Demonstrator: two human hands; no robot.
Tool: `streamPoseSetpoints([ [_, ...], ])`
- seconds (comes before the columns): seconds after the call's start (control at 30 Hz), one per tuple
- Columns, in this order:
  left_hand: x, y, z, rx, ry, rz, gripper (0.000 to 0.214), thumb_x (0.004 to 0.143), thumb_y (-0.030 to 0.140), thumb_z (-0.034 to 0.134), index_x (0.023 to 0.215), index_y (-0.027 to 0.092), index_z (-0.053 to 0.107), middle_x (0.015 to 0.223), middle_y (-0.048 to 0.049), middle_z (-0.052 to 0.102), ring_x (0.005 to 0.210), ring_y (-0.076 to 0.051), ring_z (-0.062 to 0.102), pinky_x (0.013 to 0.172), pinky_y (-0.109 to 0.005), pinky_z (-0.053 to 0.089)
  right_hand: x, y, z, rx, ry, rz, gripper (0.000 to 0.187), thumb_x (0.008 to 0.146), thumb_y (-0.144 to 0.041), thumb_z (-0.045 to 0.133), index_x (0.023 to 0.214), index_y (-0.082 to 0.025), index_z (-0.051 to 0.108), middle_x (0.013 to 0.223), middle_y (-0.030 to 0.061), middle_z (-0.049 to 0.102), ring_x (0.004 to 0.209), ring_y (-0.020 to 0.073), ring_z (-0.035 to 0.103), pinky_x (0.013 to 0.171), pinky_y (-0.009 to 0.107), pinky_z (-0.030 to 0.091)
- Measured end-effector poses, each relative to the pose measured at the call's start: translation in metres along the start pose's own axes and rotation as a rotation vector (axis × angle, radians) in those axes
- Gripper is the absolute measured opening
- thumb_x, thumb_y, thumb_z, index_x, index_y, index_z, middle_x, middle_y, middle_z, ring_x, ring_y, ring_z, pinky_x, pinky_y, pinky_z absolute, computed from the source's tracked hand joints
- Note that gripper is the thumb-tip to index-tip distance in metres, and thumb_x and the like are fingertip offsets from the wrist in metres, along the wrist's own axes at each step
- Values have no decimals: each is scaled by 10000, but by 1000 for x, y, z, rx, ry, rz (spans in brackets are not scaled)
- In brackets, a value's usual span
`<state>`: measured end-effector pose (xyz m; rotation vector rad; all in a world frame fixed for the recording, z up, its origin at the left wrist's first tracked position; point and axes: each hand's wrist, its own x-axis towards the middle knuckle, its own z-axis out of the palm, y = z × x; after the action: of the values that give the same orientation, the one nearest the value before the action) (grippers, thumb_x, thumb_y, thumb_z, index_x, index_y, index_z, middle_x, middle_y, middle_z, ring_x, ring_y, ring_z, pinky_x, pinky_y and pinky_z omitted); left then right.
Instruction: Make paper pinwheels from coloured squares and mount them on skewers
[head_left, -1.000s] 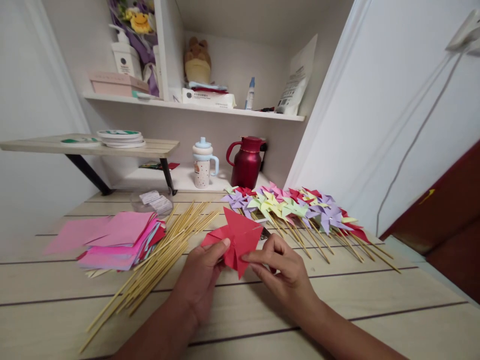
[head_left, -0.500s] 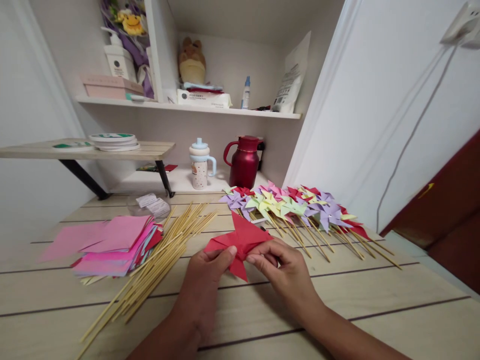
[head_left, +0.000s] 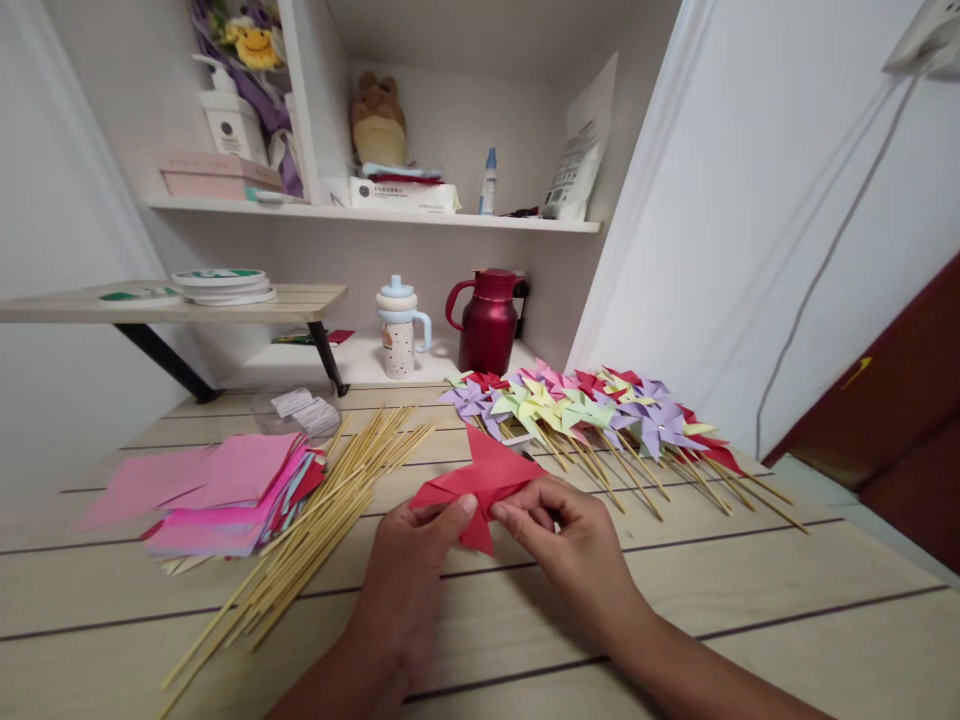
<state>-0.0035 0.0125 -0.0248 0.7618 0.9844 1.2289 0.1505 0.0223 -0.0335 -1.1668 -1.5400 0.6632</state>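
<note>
A red paper pinwheel (head_left: 487,470) with pointed blades is held above the table, pinched between both hands. My left hand (head_left: 420,545) is closed on its lower left side, the thumb lying over the paper. On the lower right side, my right hand (head_left: 574,530) grips it between thumb and fingers; part of the paper is hidden behind these fingers. To the left lies a loose bundle of thin wooden sticks (head_left: 322,530). Beyond my right hand rests a group of finished paper pinwheels (head_left: 592,410) on sticks, in purple, green, yellow, pink and red.
A stack of coloured paper squares (head_left: 232,480) lies at the left, with a clear round container (head_left: 304,410) behind it. At the back stand a cup with a handle (head_left: 397,330) and a red jug (head_left: 487,325). A small raised shelf (head_left: 300,300) holds white discs.
The view has shifted slightly. Both hands keep their pinch on the red pinwheel, which has tilted a little, its lower blade showing shorter.
</note>
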Motion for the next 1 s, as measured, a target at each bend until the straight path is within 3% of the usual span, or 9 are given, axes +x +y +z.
streamPoseSetpoints([
  [0.3,-1,0,2,87,57,13,271,655,376,792,776,135,777,713,-74,762,662,-214,676,716,-323,507,0,-2,0,-47,12,-39,244,782,-294,699,580,-175,631,524,-46,448,524,118,408,523,253,312],
  [0.47,-2,-1,4,103,43,22,282,658,368,785,829,143,789,762,-81,773,710,-227,692,743,-328,512,0,3,2,-54,31,-32,211,786,-285,695,608,-174,674,548,-31,491,530,118,419,521,256,319],
  [0.63,0,0,4,167,91,53,255,659,370,765,795,155,782,745,-65,769,718,-228,695,743,-325,515,1,5,1,-21,7,-43,273,800,-307,698,587,-183,581,540,-59,394,526,108,379,517,251,303],
  [0.73,5,2,-1,245,146,92,263,681,399,734,768,152,765,719,-67,759,689,-231,688,707,-330,516,1,2,-2,24,-4,-27,179,810,-351,703,755,-195,634,552,-74,361,525,112,371,517,250,315],
  [0.87,11,7,-5,503,218,260,216,709,362,689,771,164,750,769,-71,758,727,-234,681,707,-331,507,5,-1,-14,70,91,-76,272,880,-396,627,1111,-254,629,724,-30,488,656,148,491,640,283,420],
  [0.93,11,9,-5,645,203,424,144,710,307,668,727,178,730,792,-64,747,769,-229,675,747,-328,501,8,-3,-20,43,122,-124,321,890,-410,611,1188,-290,607,932,19,557,863,190,559,804,341,453],
  [1.0,10,10,-5,732,165,572,95,709,266,650,698,190,705,799,-52,725,793,-218,664,769,-319,497,12,-5,-26,14,101,-149,425,846,-431,668,1248,-322,587,1187,55,534,1124,244,517,984,412,402],
])
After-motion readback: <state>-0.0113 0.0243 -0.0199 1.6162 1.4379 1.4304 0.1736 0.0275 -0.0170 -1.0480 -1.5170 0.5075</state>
